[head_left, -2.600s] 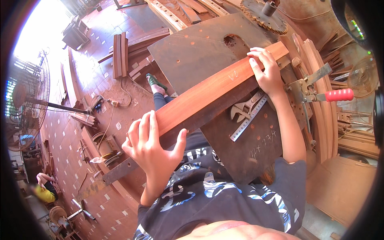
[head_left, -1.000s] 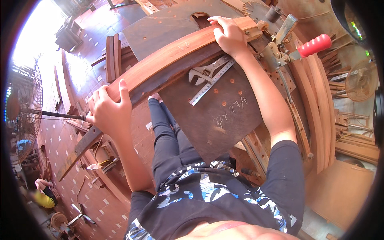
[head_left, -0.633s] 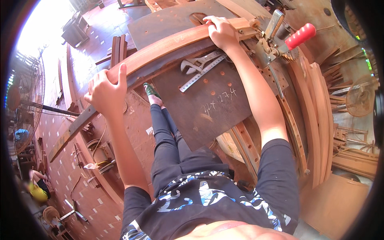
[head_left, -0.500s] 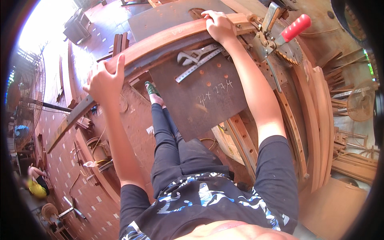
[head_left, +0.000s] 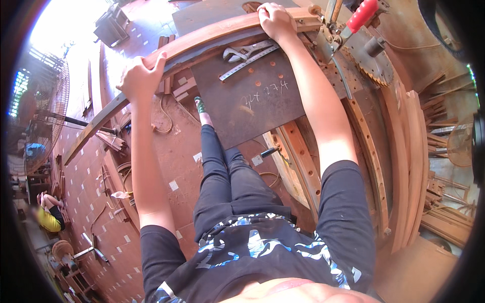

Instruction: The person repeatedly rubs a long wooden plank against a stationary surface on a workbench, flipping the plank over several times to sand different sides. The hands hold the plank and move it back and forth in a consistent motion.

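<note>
A long, curved piece of reddish wood (head_left: 217, 33) spans the far side of the bench, lying along a dark curved strip (head_left: 93, 132) that extends past it to the lower left. My left hand (head_left: 139, 78) is closed round the wood's left end, thumb on the near side and fingers partly hidden. Near its right end, my right hand (head_left: 277, 24) grips over the top with bent fingers. Just this side of the wood, an adjustable wrench (head_left: 246, 52) and a metal ruler (head_left: 247, 64) rest on a dark metal plate (head_left: 232, 113) with chalk marks.
Right of my right hand are a toggle clamp with a red handle (head_left: 362, 16) and a toothed circular saw blade (head_left: 376, 73). Curved boards (head_left: 404, 166) stand along the right side. A caged fan (head_left: 43, 116) is at far left; a person in yellow (head_left: 49, 218) sits lower left.
The view has shifted, so the bench and both hands appear higher in the picture. Both hands keep their hold on the curved wood.
</note>
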`<move>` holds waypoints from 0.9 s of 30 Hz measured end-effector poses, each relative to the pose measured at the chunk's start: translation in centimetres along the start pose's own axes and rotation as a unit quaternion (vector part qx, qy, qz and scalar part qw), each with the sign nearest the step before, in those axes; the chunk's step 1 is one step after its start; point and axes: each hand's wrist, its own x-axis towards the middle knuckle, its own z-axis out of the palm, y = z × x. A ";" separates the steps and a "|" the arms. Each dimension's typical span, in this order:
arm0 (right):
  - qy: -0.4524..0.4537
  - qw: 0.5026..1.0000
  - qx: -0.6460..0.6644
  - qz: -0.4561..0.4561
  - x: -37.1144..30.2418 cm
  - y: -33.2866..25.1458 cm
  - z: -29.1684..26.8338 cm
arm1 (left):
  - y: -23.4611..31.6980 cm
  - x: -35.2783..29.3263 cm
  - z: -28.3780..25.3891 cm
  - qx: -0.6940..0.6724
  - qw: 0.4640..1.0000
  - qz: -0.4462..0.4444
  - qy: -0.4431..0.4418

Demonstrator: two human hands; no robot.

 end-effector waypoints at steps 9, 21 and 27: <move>-0.047 0.999 -0.012 0.016 1.0 -1.3 -0.9 | 0.7 0.1 -1.6 0.035 0.999 -0.025 -0.009; -0.093 0.995 0.018 0.009 0.6 -1.0 -1.2 | 0.1 -0.7 -1.4 -0.042 0.999 -0.027 -0.008; -0.118 0.993 -0.009 0.001 0.7 -1.6 -0.3 | -0.2 -1.1 -2.4 -0.109 0.994 -0.011 0.011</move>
